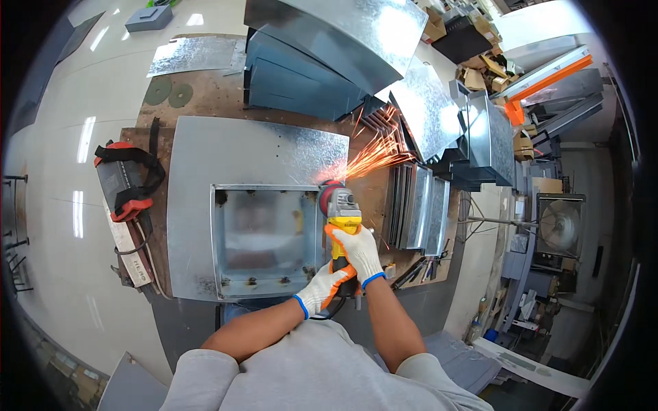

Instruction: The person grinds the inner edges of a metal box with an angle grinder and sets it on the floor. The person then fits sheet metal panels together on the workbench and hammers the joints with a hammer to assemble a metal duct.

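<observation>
From the head camera, the person's white-gloved right hand (358, 250) wraps tightly around the body of a yellow and grey angle grinder with a red guard (340, 209), while the white-gloved left hand (322, 288) clasps its rear handle. The grinder's disc meets the right rim of a shallow rectangular galvanised sheet-metal tray (264, 240) lying on a brown workbench (205, 92), and orange sparks (373, 154) fan up to the right. Folded metal panels (415, 205) stand just right of the grinder; a grey and red welding machine (123, 181) sits well apart on the left.
</observation>
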{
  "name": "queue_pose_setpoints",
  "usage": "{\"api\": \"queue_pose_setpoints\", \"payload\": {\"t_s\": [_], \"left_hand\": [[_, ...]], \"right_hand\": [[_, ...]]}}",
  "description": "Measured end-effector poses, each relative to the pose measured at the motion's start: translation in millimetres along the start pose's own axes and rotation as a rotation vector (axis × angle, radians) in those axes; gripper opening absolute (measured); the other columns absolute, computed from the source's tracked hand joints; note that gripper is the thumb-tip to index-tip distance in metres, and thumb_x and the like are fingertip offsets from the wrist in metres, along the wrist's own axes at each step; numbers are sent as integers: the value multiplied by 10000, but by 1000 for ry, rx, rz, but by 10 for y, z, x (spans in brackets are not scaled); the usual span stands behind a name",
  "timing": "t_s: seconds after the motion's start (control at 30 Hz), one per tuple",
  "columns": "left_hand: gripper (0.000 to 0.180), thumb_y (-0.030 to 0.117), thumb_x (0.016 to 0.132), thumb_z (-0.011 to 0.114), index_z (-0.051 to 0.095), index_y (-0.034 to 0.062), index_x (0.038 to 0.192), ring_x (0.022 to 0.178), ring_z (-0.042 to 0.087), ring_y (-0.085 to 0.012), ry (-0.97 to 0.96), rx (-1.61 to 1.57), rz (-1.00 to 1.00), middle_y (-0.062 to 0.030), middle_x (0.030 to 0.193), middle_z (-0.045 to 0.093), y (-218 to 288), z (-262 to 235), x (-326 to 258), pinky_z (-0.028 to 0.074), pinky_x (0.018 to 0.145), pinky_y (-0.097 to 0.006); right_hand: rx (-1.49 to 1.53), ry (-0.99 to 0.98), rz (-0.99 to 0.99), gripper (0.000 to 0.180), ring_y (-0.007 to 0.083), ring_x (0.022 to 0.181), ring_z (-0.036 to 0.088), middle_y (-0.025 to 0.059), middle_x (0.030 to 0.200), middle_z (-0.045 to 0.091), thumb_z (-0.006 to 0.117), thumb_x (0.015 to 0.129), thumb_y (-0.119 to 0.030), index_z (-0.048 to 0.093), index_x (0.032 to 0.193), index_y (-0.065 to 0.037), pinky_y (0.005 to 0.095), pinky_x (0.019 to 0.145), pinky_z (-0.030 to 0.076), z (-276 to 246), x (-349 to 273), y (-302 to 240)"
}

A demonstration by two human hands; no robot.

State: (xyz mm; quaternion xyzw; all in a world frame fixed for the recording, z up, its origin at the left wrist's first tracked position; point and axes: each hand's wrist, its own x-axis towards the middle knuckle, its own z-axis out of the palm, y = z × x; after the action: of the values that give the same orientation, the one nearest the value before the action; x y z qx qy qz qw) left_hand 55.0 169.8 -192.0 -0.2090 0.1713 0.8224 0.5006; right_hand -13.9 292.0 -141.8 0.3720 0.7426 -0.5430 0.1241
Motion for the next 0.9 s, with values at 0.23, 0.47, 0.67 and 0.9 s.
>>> {"api": "queue_pose_setpoints", "payload": {"t_s": [0.23,0.47,0.67,0.9], "left_hand": [[421,183,988,793,591,32,1324,855,731,-248,47,-48,58,-157,1091,728,-84,55,83,634,744,-367],[419,183,994,783,585,32,1331,843,727,-249,100,-73,57,-154,1074,725,-22,341,-90,632,746,-365],[400,168,997,768,581,26,1321,806,723,-249,146,-89,44,-157,1029,719,-14,448,-143,621,718,-353],[390,177,1004,759,582,27,1318,796,717,-246,107,-148,57,-159,1020,718,13,442,-102,608,705,-346]], "right_hand": [[-208,-7,9,515,187,787,709,118,943,785,877,813,-360,741,1118,33,314,714,558,-8,-45,-221],[-8,-118,79,522,192,782,704,116,953,785,876,822,-379,747,1122,29,316,709,556,-126,105,3],[-44,-157,108,513,175,767,697,101,954,783,873,834,-382,754,1117,29,305,696,553,-168,85,-64],[-145,-139,105,488,169,763,692,97,958,783,867,845,-366,764,1106,34,309,690,548,-94,62,-264]]}}
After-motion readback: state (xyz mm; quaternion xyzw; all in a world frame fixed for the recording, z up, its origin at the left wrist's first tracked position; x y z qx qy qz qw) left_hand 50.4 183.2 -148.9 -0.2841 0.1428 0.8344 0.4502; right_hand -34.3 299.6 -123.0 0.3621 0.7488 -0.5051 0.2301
